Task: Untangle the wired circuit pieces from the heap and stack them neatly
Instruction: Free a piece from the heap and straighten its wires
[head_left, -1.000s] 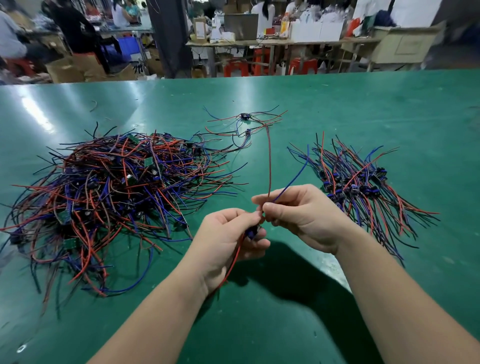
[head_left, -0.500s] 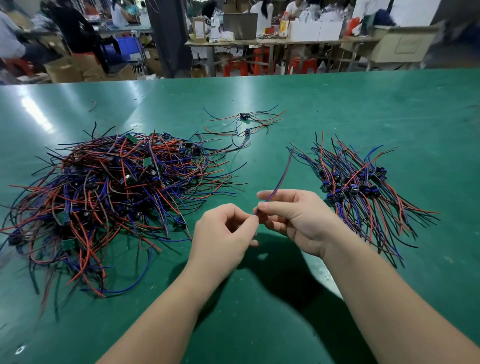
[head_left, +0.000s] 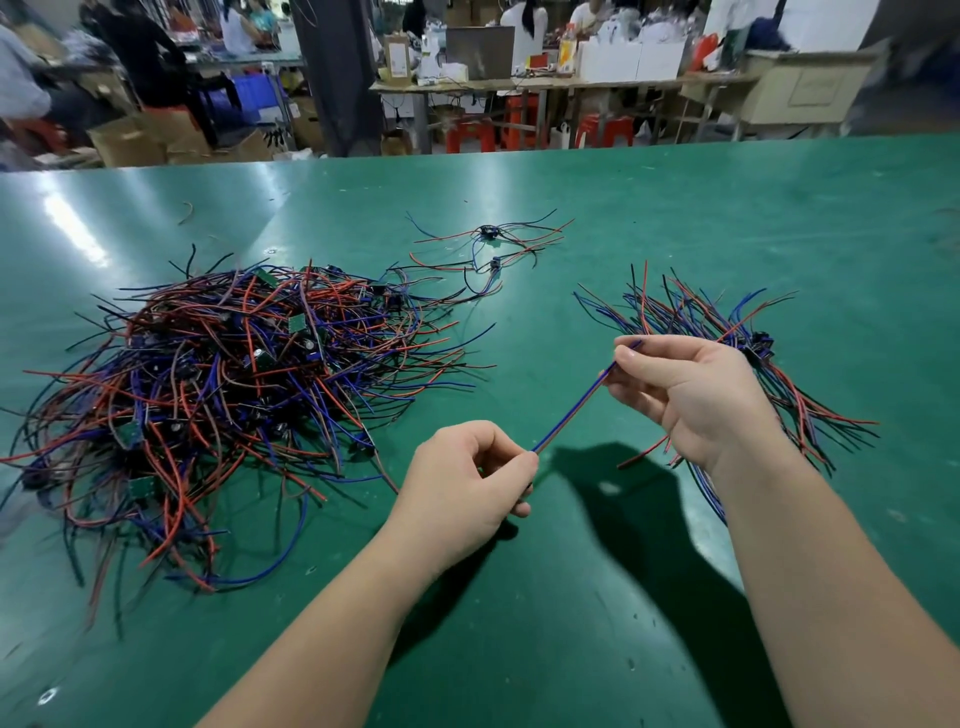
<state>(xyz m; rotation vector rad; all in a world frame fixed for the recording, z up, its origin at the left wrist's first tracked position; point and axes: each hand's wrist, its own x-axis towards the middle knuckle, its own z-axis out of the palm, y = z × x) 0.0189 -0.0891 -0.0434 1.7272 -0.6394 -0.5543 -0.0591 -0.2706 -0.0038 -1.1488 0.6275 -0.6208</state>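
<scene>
Stretching a paired red and blue wire (head_left: 576, 410) taut at center frame, a worker pinches its lower end with the left hand (head_left: 467, 483) and its upper end between thumb and forefinger of the right hand (head_left: 685, 395). Both hands are closed on the wire. Any circuit piece at the lower end is hidden inside the left fist.

The tangled heap (head_left: 218, 395) sprawls across the left of the green table (head_left: 519, 623). The tidy stack (head_left: 691, 317) fans out at right, partly behind the right hand. A few loose pieces (head_left: 488, 249) lie at upper center, apart from both piles.

Done well, the step likely calls for keeping the pair straight with light, even tension. The piece would then be laid on the stack with its wires running the same way as the rest, so nothing knots again.

Half a second earlier the hands were nearly touching and a long stretch of wire stood up past the right fingers. Now they are well apart, and the right hand has slid out almost to the wire tips and moved toward the stack. The heap and the loose pieces look unchanged.
</scene>
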